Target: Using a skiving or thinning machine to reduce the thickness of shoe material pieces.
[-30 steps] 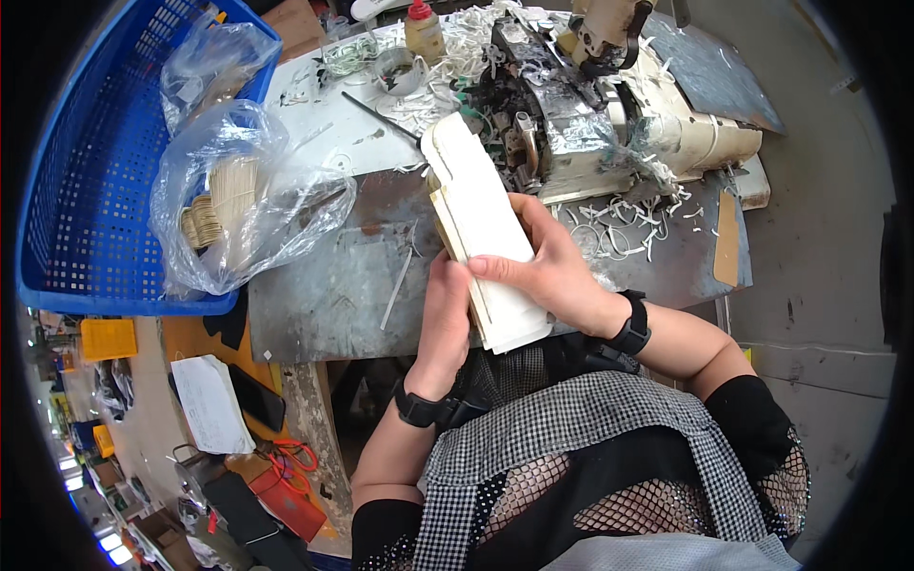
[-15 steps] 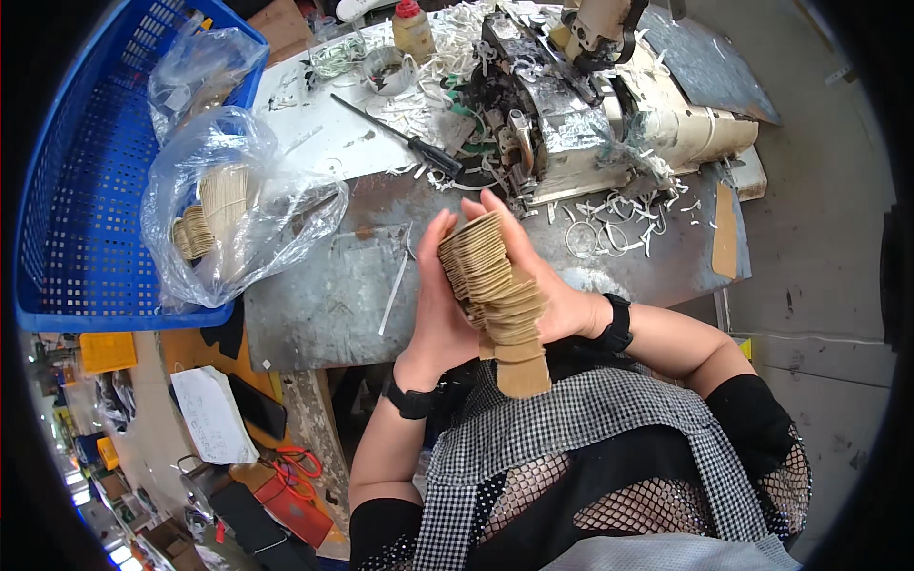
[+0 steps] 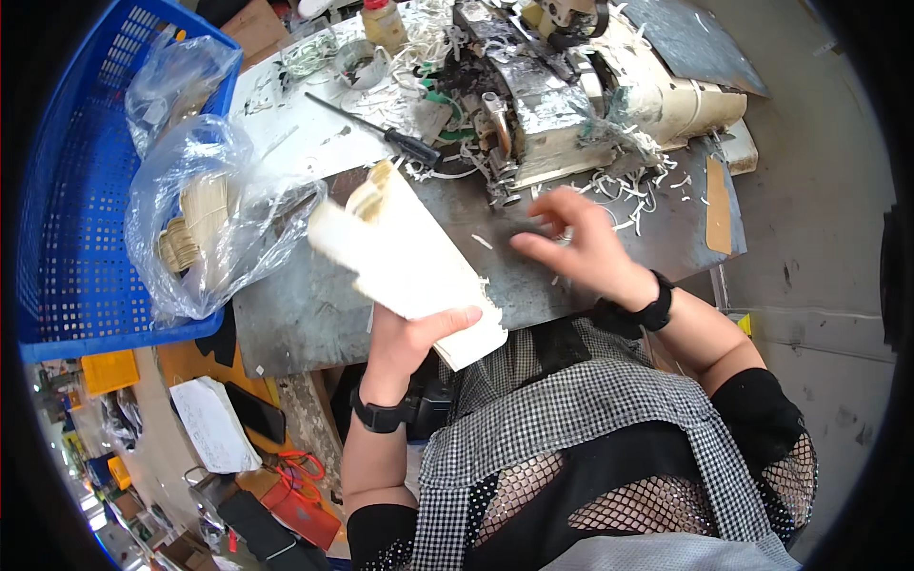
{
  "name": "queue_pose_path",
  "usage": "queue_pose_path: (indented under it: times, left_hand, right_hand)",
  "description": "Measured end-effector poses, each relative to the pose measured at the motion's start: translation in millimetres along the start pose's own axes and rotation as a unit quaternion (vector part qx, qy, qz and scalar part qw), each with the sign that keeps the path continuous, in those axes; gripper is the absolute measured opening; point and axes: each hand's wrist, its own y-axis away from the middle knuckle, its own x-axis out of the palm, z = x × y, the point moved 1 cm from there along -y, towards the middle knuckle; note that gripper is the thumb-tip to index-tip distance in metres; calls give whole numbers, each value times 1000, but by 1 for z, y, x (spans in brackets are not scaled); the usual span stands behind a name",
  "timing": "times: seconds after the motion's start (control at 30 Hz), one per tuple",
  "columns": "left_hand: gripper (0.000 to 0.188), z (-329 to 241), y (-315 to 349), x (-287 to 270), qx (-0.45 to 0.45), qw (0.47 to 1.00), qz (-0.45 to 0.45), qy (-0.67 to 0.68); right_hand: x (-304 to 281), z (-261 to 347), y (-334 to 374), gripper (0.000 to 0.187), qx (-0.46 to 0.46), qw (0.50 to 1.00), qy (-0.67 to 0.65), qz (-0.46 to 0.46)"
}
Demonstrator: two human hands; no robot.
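My left hand (image 3: 405,347) grips a stack of flat cream-coloured pieces (image 3: 424,252) with rounded ends, its thumb lying across the pale face near the close end. The stack slants away to the far left, and its far end is fanned and slightly blurred. To the right of it, my right hand (image 3: 595,252) is apart from the stack and holds nothing, fingers loosely curled and thumb spread. Beneath both hands is the grey metal worktop (image 3: 300,319).
A cream machine (image 3: 562,143) stands behind my hands among white scraps. Toward the back left lie a screwdriver (image 3: 409,145) and a round tub (image 3: 362,67). At left, a blue crate (image 3: 71,181) holds a clear plastic bag (image 3: 257,205) with tied bundles. A tan strip (image 3: 717,205) lies at right.
Both hands held the stack before; my right hand has let go and moved right. My left hand has turned the stack, so its pale face now shows. The view has shifted slightly.
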Motion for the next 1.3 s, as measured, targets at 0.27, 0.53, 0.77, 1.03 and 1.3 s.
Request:
queue_pose_path:
  times: [0.27, 0.53, 0.77, 1.03, 1.3]
  left_hand:
    - [48, 4, -14, 5, -46, 992, -26, 118]
    - [55, -3, -16, 10, -84, 981, 18, 176]
    - [75, -24, -3, 21, -77, 953, 116, 270]
    - [93, -12, -9, -1, -36, 987, 149, -46]
    - [88, 1, -34, -12, -41, 959, 143, -241]
  right_hand:
    - [-3, -50, 8, 11, -58, 994, 96, 2]
    - [-1, 0, -20, 6, 65, 941, -323, 76]
    - [23, 27, -22, 36, 256, 811, -505, 148]
    - [-22, 60, -32, 61, 18, 836, -526, 153]
    - [-35, 111, -1, 40, -379, 851, -144, 333]
